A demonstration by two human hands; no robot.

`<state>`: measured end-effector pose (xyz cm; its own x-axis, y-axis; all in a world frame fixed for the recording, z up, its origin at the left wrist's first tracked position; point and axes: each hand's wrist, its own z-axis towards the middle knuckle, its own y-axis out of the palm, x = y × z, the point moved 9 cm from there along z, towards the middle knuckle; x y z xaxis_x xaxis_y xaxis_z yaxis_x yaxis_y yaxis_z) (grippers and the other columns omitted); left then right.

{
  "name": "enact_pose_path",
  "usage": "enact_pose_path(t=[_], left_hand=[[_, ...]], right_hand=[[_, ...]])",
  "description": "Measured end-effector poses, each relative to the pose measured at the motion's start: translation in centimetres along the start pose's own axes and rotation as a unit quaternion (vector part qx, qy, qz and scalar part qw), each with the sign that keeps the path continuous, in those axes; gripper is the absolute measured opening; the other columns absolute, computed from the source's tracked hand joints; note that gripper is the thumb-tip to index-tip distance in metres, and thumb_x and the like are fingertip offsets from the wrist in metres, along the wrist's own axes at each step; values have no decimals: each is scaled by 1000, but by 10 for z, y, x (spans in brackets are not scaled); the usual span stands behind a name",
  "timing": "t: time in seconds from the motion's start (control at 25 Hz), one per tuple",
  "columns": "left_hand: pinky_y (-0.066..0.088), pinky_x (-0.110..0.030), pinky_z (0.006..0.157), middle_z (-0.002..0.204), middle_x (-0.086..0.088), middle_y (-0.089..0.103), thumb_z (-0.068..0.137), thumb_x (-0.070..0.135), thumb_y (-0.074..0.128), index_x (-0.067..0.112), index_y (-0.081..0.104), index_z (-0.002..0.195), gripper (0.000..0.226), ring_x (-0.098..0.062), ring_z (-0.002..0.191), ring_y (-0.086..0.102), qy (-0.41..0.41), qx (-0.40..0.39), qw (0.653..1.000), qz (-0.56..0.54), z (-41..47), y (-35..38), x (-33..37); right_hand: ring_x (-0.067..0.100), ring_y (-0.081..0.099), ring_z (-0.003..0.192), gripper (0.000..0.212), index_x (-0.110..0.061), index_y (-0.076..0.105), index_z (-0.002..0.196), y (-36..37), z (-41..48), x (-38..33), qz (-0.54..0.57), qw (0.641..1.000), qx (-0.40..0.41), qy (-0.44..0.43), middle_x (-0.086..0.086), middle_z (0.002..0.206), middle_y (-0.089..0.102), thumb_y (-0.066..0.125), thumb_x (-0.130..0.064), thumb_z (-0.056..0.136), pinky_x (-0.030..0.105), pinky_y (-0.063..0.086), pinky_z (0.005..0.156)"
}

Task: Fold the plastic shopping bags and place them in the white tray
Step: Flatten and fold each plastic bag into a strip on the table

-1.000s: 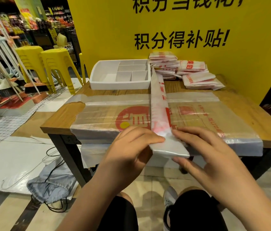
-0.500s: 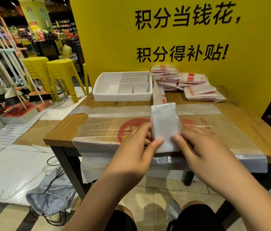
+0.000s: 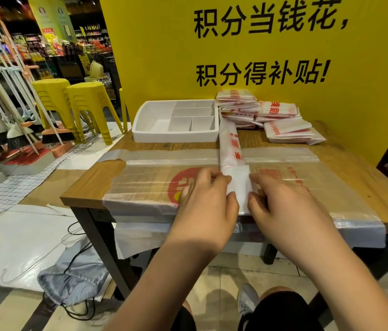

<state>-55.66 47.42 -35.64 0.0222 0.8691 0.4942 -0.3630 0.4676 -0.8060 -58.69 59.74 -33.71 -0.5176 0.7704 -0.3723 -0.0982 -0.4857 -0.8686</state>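
Head view: left hand (image 3: pixel 202 206) and right hand (image 3: pixel 288 206), fingers curled, pinch the turned-over near end of the bag strip (image 3: pixel 231 149), probably setting the crease against the unfolded bags (image 3: pixel 145 185) beneath the fingers; beyond the fingertips, the white tray (image 3: pixel 176 137) shows no bags in its compartments, and folded bags (image 3: pixel 281 120) are piled beside it.

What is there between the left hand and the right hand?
Head view: the folded end of the narrow bag strip lies between the left hand and right hand, both pinching it.
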Motion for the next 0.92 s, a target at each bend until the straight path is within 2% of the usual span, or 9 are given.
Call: enact_pose_path(t=[0.16,0.2,0.32,0.48,0.68,0.84,0.92], left_hand=[[10,-31,122,155,9,31,104,31,40,28,35,150,46,-7,144,18,45,-53,997,25,6,4,4],[10,-32,123,157,9,30,104,30,41,27,32,151,48,-7,146,16,55,-70,996,24,8,6,3],[23,-38,120,157,9,31,100,33,46,28,27,153,57,-9,145,23,60,-100,993,-8,15,4,0],[30,-27,113,151,9,33,95,38,54,26,32,152,62,-9,141,30,43,-117,992,-36,27,4,-6],[23,-23,114,155,10,31,94,43,57,26,36,148,60,-4,144,22,63,-149,987,-11,38,10,-5],[23,-33,120,158,10,31,92,47,56,32,27,154,69,-6,146,21,86,-170,982,4,42,11,-3],[20,-31,120,159,10,30,94,48,53,35,24,155,70,-7,146,20,92,-177,980,18,42,14,-2]], right_hand=[[22,59,98,30,-22,57,121,1,1,-2,-45,999,-8,13,-2,109,63,45,-31,95,36,50,75],[22,58,102,30,-22,57,121,2,2,-2,-52,999,-10,9,-2,113,61,45,-31,95,36,50,77],[20,50,116,35,-23,54,128,5,4,2,-42,999,-16,-3,-2,124,53,47,-32,95,38,48,88],[17,44,126,46,-24,47,143,7,2,5,-15,1000,-10,-20,-4,135,47,48,-38,99,34,44,96],[19,41,133,45,-22,51,140,13,3,7,-30,998,-18,-46,-3,146,42,43,-41,100,36,37,104],[11,23,147,51,-32,36,150,21,7,11,-25,994,-70,-74,-12,160,24,34,-46,101,32,23,116],[7,18,149,54,-33,32,152,25,8,12,-4,992,-93,-80,-15,162,18,31,-48,100,31,22,120]])
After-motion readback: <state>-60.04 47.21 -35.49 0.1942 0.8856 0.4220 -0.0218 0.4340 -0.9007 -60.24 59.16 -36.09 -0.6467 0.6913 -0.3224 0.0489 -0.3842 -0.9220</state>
